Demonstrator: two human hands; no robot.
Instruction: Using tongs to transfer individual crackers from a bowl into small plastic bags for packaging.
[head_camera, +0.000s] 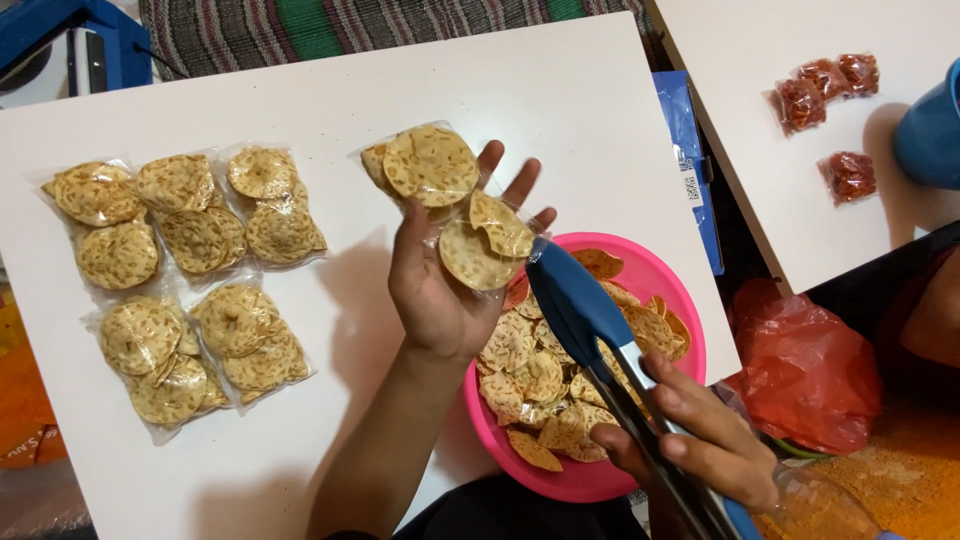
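My left hand (440, 285) is raised over the white table (560, 110), palm up, holding a clear plastic bag of round yellow crackers (445, 200). My right hand (700, 435) grips blue-tipped metal tongs (580, 305), whose tips rest against the lower end of that bag. Below both hands sits a pink bowl (690, 350) holding several loose crackers (535, 375).
Several filled cracker bags (180, 270) lie in rows on the table's left side. A second white table (760, 150) at the right carries three small packets of red snacks (825, 95). A red plastic bag (800, 365) and a blue container (930, 130) sit at the right.
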